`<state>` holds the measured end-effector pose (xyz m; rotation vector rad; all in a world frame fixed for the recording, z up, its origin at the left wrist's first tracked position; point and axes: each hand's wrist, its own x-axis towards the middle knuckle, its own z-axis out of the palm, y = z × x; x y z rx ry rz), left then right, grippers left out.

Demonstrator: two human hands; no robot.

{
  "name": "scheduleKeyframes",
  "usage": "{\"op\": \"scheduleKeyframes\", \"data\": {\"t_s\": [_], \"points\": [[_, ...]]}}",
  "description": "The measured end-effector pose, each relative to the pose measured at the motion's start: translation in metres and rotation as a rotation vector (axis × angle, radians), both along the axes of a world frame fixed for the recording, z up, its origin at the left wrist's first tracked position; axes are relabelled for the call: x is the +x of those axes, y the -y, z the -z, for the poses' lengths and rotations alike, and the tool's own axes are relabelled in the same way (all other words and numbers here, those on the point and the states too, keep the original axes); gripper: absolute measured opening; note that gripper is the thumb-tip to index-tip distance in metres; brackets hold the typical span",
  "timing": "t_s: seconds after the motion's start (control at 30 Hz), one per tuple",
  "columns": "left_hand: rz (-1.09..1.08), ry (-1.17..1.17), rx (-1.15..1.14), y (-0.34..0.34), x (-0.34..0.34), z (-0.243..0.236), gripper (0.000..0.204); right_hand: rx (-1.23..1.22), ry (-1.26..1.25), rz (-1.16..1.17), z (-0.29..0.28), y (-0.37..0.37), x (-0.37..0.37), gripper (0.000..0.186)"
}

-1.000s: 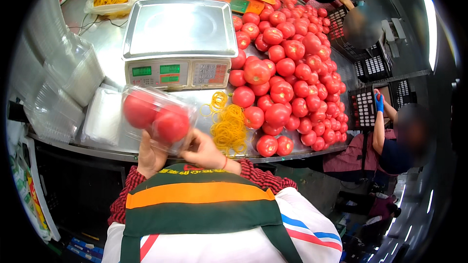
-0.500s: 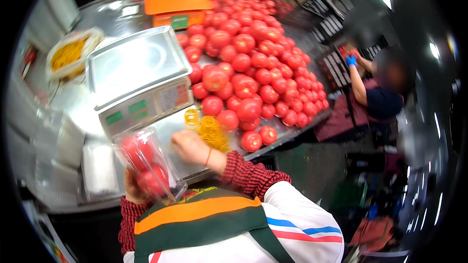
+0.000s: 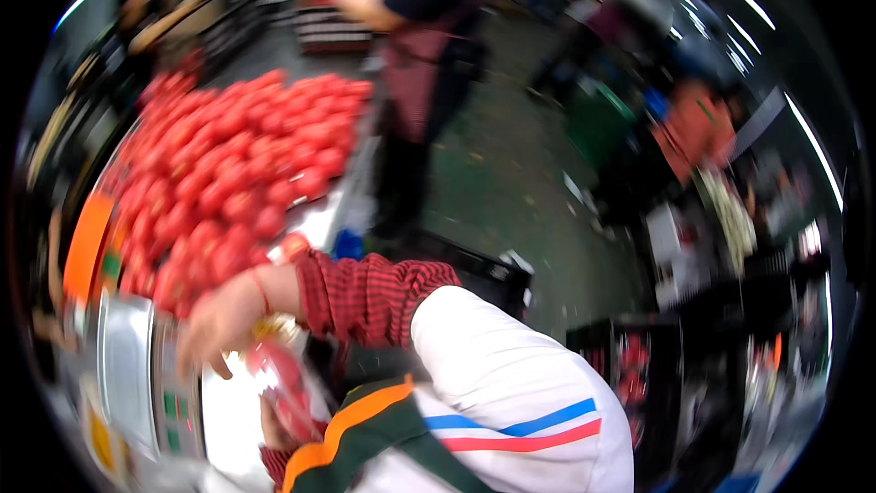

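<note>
My left hand (image 3: 271,424) holds a clear plastic box of tomatoes (image 3: 281,376) low in front of me, tilted. Most of its fingers are hidden behind the box. Above the box's far end, my right hand (image 3: 219,319) reaches across with its fingers bent downward and thumb apart. It looks open, and I make out nothing in it, though motion blurs the fingertips. Past my right hand lies a large heap of loose tomatoes (image 3: 228,160) on the metal table (image 3: 321,219).
At the left stand a metal-topped weighing scale (image 3: 126,388) and an orange scale (image 3: 87,242). A person in a dark red apron (image 3: 415,82) works beside the table's far right edge. Black crates (image 3: 630,374) are stacked at my right.
The view has swung to the right, showing more of the floor and the crates. My right hand has moved from beside the rubber bands to over the box, which stays in my left hand.
</note>
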<state>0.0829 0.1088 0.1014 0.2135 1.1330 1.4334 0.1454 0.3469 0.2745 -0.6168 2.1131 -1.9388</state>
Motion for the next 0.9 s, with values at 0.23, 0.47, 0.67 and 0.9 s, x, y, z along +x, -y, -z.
{"op": "scheduleKeyframes", "data": {"t_s": [0.23, 0.47, 0.67, 0.9], "points": [[0.312, -0.191, 0.018, -0.11, 0.075, -0.019, 0.059, 0.134, -0.231, 0.821, 0.034, 0.007, 0.237, 0.066], [0.86, -0.264, 0.126, -0.205, 0.196, -0.019, 0.05, 0.492, -0.429, 1.374, 0.061, 0.016, 0.367, 0.044], [1.183, -0.278, 0.131, -0.244, 0.338, -0.048, 0.046, -0.6, -0.054, 2.186, 0.168, 0.1, 0.487, 0.102], [1.777, 0.007, 0.457, -0.223, 0.415, -0.057, 0.108, -1.069, -0.893, 2.237, 0.208, 0.201, 0.604, 0.069]]}}
